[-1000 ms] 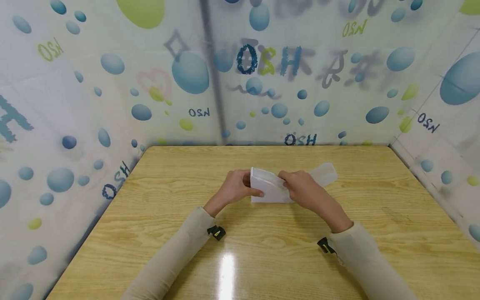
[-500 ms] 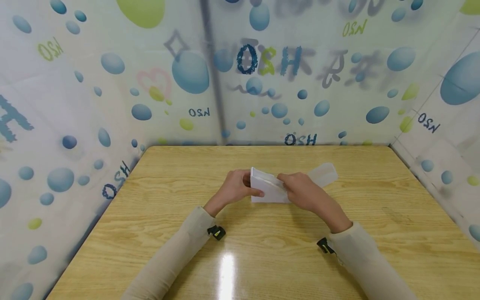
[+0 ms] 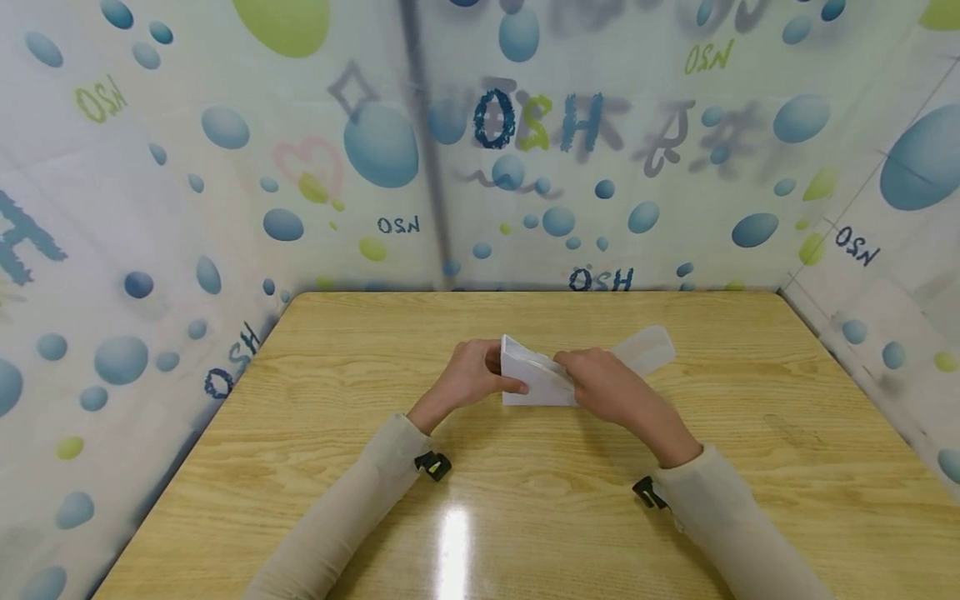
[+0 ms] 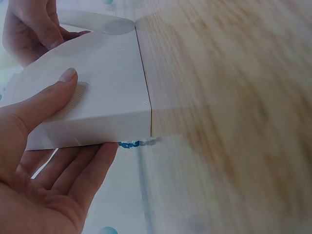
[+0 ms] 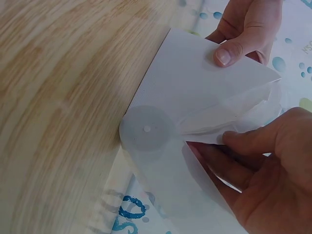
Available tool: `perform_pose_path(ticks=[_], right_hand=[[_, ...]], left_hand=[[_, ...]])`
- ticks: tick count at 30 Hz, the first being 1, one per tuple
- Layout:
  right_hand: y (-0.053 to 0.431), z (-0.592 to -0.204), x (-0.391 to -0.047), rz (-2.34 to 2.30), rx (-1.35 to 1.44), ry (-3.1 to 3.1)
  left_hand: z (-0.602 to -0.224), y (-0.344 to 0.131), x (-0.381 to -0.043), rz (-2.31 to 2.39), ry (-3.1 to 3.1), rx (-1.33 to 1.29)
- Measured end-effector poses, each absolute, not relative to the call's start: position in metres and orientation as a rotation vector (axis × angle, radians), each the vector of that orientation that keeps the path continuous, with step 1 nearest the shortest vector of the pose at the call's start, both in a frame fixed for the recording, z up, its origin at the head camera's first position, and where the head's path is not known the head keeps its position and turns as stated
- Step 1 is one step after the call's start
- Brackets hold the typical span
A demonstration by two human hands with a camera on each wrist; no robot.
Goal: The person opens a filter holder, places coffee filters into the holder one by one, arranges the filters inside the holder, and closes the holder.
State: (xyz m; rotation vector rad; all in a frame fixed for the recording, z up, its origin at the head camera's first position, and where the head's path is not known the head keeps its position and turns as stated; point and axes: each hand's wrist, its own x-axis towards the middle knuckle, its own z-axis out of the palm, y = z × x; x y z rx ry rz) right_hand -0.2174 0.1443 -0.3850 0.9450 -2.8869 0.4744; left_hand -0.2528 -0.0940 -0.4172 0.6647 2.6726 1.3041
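A slim white box [image 3: 536, 383] stands on its long edge on the table, its mouth facing up. A translucent rounded cover strip [image 5: 190, 185] is pivoted at one corner and swung out to the right. At the box's left end my left hand [image 3: 476, 375] grips it, with the thumb on the near face and the fingers behind. My right hand [image 3: 603, 383] pinches the rim near the pivot end, thumb on one side and fingers on the other. Thin pale material [image 5: 234, 109] shows in the mouth; what it is I cannot tell.
The wooden table [image 3: 360, 350] extends around the hands, with a bright light reflection near the front. Printed cloth walls [image 3: 510, 183] with blue and green drops enclose its back and sides. Dark clips [image 3: 432, 465] sit at both sleeve cuffs.
My right hand has shifted slightly to the left and down along the rim. The mouth now gapes more beside it. The left hand and the cover strip keep their places.
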Motion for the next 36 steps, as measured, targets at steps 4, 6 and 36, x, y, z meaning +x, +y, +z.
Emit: perform_pose_path(ticks=[4,6,36], right_hand=[[0.1439,-0.3849,-0.2169,0.474,0.936,-2.891],[0.144,-0.3847,-0.2169,0.468,0.932,-2.896],[0.1434,-0.3873,-0.2173,0.413,0.9,-2.879]], left_hand=[[-0.416,-0.0937,-0.2521,1.299,2.676,0.658],[-0.4161,-0.0937,-0.2522,1.297,2.678,0.658],[-0.4159,-0.0933,-0.2511,1.306,2.676,0.649]])
